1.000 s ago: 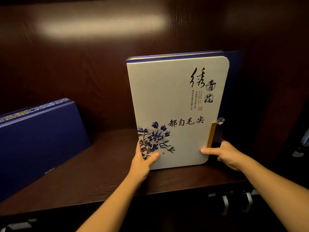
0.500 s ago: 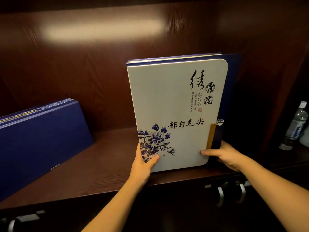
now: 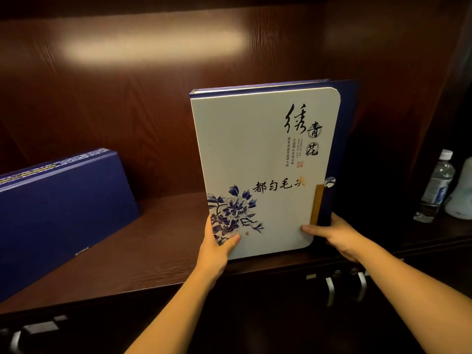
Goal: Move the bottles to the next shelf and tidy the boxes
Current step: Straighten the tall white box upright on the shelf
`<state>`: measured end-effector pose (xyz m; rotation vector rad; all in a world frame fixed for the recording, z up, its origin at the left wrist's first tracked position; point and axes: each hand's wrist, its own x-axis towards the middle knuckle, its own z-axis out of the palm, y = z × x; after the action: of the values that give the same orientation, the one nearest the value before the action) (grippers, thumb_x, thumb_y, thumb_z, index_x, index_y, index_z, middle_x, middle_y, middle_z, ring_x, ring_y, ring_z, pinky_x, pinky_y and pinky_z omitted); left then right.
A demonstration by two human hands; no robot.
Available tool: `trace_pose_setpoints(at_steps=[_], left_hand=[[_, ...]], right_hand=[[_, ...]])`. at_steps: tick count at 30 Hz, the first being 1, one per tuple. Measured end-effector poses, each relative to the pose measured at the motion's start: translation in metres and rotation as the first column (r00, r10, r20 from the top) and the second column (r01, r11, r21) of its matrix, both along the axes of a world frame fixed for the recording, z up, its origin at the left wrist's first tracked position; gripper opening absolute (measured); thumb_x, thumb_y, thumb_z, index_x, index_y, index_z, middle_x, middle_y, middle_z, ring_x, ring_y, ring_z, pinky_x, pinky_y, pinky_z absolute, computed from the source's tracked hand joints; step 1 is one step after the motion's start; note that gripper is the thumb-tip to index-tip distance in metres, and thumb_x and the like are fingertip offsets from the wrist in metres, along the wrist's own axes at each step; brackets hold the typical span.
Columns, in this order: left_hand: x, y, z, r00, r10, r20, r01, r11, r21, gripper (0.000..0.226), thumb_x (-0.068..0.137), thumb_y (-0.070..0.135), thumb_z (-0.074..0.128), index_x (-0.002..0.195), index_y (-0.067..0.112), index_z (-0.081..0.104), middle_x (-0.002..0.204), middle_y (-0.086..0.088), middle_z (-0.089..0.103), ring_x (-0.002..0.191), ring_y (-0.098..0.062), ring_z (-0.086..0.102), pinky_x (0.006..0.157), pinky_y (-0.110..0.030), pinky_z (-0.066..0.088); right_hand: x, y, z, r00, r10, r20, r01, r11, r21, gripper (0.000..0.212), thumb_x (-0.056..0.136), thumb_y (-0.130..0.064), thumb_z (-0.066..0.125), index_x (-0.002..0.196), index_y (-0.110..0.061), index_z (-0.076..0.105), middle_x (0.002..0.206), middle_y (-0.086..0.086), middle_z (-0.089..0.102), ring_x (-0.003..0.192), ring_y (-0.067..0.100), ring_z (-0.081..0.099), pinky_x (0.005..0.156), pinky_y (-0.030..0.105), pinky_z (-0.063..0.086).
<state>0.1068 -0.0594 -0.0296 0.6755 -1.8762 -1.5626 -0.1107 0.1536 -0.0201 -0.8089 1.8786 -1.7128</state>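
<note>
A tall white tea box with blue flowers and black calligraphy stands upright on the dark wooden shelf, right of centre. My left hand grips its lower left corner, thumb on the front. My right hand holds its lower right edge beside the wooden clasp. A dark blue box leans back at the shelf's left end. In the compartment to the right stand a clear plastic water bottle with a white cap and a pale bottle, cut off by the frame edge.
A vertical wooden panel divides this shelf from the bottles' compartment. Bare shelf surface lies between the two boxes. Below the shelf edge are cabinet doors with metal handles at the right and more handles at the lower left.
The view has shifted right, so the bottles in the neighbouring compartment now show. The white box and both hands keep nearly the same hold and place.
</note>
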Motion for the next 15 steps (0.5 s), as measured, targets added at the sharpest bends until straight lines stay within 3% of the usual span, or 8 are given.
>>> trace_pose_setpoints(at_steps=[10, 15], left_hand=[[-0.002, 0.0, -0.003, 1.0, 0.002, -0.015, -0.003, 1.0, -0.023, 0.076, 0.082, 0.026, 0.074, 0.144, 0.034, 0.029, 0.117, 0.026, 0.058, 0.095, 0.016, 0.058, 0.082, -0.012, 0.043], [0.0, -0.004, -0.004, 1.0, -0.019, -0.004, 0.019, 1.0, -0.022, 0.08, 0.079, 0.032, 0.075, 0.144, 0.037, 0.029, 0.119, 0.027, 0.057, 0.099, 0.011, 0.059, 0.085, -0.015, 0.044]], right_hand=[[-0.005, -0.001, -0.008, 1.0, -0.022, -0.005, 0.022, 1.0, 0.004, 0.069, 0.054, -0.037, 0.089, 0.115, -0.039, 0.056, 0.118, -0.008, 0.069, 0.11, 0.007, 0.062, 0.096, 0.031, 0.046], [-0.007, -0.003, -0.011, 0.999, -0.052, -0.004, 0.052, 0.999, 0.009, 0.074, 0.053, -0.038, 0.09, 0.118, -0.037, 0.055, 0.117, -0.009, 0.068, 0.109, 0.008, 0.062, 0.094, 0.03, 0.047]])
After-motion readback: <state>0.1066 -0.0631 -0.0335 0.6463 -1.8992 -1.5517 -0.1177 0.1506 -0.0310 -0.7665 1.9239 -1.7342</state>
